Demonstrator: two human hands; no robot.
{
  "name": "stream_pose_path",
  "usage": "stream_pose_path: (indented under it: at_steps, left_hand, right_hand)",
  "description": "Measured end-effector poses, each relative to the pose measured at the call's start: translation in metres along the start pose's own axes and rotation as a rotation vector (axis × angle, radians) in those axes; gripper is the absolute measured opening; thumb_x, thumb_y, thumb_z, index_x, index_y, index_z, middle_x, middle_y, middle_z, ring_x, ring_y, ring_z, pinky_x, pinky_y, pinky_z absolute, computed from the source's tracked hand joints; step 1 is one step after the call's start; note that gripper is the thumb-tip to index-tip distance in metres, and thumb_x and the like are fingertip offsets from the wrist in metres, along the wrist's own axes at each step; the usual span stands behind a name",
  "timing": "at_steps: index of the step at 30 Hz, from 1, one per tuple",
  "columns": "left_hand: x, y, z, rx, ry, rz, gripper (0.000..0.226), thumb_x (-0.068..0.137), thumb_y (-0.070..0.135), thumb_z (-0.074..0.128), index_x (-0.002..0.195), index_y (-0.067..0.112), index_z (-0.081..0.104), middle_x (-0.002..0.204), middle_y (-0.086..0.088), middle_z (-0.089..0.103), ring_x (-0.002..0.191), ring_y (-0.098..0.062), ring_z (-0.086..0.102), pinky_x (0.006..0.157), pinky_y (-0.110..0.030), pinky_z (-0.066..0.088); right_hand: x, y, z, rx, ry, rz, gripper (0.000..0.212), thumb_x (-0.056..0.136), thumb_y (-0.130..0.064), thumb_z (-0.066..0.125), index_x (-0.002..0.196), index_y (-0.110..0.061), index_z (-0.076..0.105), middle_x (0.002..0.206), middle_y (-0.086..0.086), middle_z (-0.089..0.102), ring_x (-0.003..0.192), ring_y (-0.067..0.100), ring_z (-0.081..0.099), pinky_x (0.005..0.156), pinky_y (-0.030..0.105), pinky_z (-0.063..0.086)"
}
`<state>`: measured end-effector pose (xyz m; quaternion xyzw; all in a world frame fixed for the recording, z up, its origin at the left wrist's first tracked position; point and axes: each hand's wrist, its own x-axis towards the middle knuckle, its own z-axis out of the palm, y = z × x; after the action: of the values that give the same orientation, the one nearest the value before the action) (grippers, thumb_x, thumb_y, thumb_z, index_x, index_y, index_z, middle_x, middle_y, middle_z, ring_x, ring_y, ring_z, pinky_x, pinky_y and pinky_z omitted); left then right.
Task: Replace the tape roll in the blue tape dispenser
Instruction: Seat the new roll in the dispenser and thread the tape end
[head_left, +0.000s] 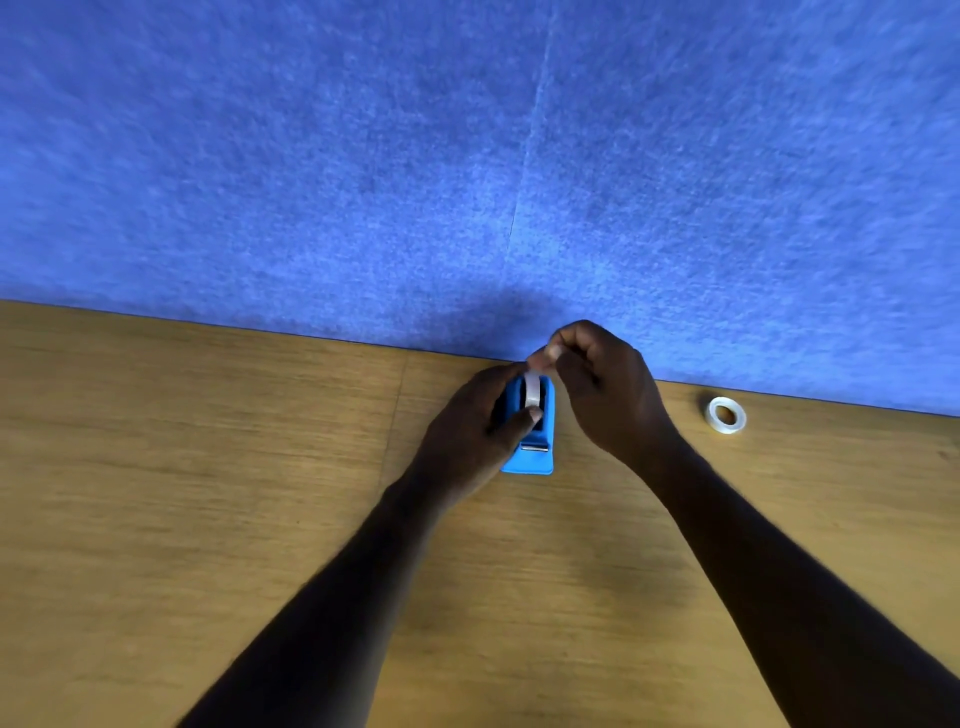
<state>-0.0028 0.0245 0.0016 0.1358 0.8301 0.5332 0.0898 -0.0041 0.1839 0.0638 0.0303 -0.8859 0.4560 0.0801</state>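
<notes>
Left hand (470, 431): wrapped round the left flank of the blue tape dispenser (530, 457), thumb laid across the top of the roll; grip clamped on the body, most likely to pin it to the worktop (208, 493) so nothing slides while the other hand works.

Right hand (602, 395): raised just beyond and to the right of the left grip, fingertips (545, 356) pinched together on something pale at the top of the roll; looks like the loose tape end, though blur hides whether tape or only the roll's rim is caught.

Tape roll (532, 392): white, seated upright in the dispenser's cradle, directly under the right grip and touching the left thumb.

Dispenser placement: flat on the worktop, cutter end (535, 447) pointing toward the body, back end close to the blue felt wall (467, 156); cutter blade bare, no tape laid across it.

Second roll (726, 414): lying flat, well to the right of the right grip, near the foot of the wall; set aside out of reach, touched by neither hand.

Step in hand, as judged: either lifting the seated roll out or drawing its end forward to the cutter; cannot tell which roll is old and which new.

Risk: tape end slipping back onto the roll if the pinch loosens.
</notes>
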Motion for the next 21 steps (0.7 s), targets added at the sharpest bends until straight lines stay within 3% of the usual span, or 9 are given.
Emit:
stream_pose_path:
  at_steps: [5,10,21]
  left_hand:
    - [-0.006,0.001,-0.004,-0.054,-0.027,0.034,0.06,0.086,0.033,0.038,0.145,0.025,0.043,0.142,0.007,0.051,0.127,-0.007,0.049,0.105,-0.041,0.044]
    - [-0.005,-0.001,-0.004,-0.09,-0.047,0.021,0.064,0.083,0.016,0.038,0.147,0.022,0.042,0.145,0.003,0.048,0.129,-0.009,0.047,0.106,-0.043,0.043]
    - [-0.006,0.002,-0.005,-0.024,-0.05,0.06,0.067,0.081,0.014,0.037,0.147,0.017,0.041,0.147,-0.002,0.046,0.132,-0.011,0.044,0.109,-0.036,0.039]
  right_hand:
    - [-0.02,0.003,0.001,-0.056,0.048,-0.14,0.009,0.094,-0.013,0.058,0.094,-0.015,0.067,0.095,-0.001,0.071,0.087,0.004,0.064,0.073,0.01,0.048]
    - [-0.04,0.01,0.008,-0.093,0.066,-0.217,0.009,0.09,-0.006,0.061,0.095,-0.01,0.068,0.101,0.004,0.067,0.094,0.007,0.063,0.082,0.02,0.05]
    - [-0.074,0.028,0.019,-0.282,0.105,-0.328,0.009,0.085,-0.005,0.067,0.092,-0.003,0.072,0.105,0.014,0.067,0.098,0.027,0.064,0.08,0.042,0.055]
